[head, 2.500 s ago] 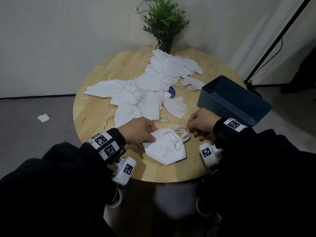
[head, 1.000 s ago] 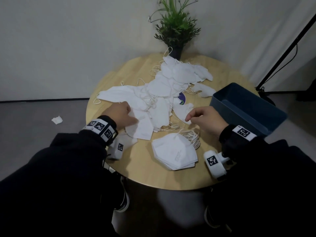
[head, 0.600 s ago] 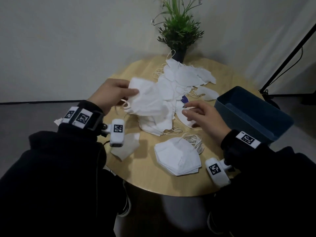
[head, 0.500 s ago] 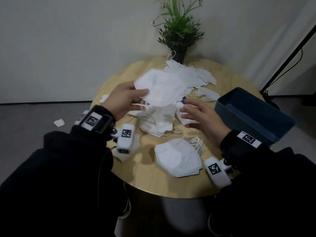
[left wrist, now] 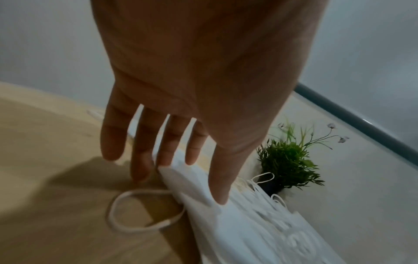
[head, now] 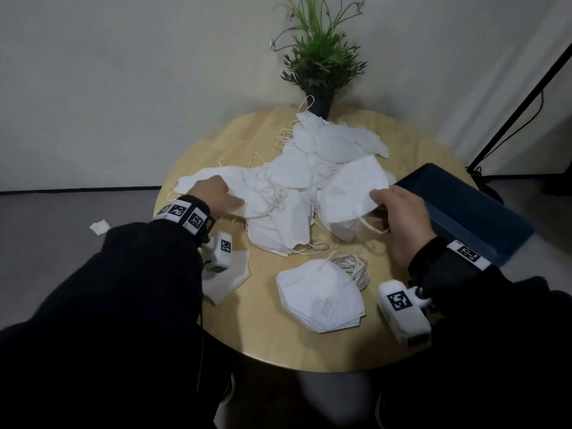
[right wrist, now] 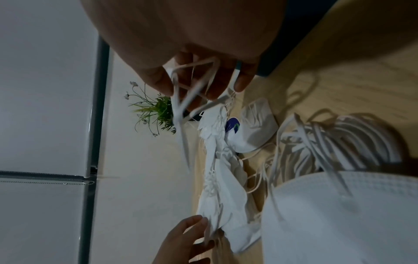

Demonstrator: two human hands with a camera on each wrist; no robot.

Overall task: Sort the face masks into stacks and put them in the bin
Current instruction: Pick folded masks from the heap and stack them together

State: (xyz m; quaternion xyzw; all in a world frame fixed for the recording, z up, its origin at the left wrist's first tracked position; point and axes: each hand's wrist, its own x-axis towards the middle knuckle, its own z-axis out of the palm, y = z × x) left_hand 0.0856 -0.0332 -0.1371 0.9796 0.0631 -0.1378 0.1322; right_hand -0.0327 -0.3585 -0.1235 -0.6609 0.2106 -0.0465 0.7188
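Table (head: 411,144) first: a round wooden top carrying everything, with a dark blue bin (head: 464,212) at its right edge, seemingly with no masks in it yet, and a potted plant (head: 322,57) at the far side. Across the middle sprawls the loose heap of face masks (head: 288,193), white folded-flat respirators with their ear loops tangled over one another; nearer the person lies the neat stack (head: 322,295) with its loops bunched to the right, and a single mask (head: 229,277) sits by the left sleeve. The right hand (head: 402,218) holds one lifted mask (head: 353,193) above the heap, its fingers (right wrist: 242,82) curled round the mask's edge and ear loops in the right wrist view. The left hand (head: 213,196) lies on the heap's left end with fingers (left wrist: 140,148) straight and slightly spread, thumb resting on a mask's fold, gripping nothing. These masks look very light, soft and floppy, yet a folded one holds its flat shape if taken by the stiffer seam or corner; lifting by a loop would likely let it dangle and twist. The elastic loops are the trouble: they probably snag neighbours, so pressing the heap down while drawing one mask free seems wise. The stack should slide easily, so it wants gripping across its full thickness.
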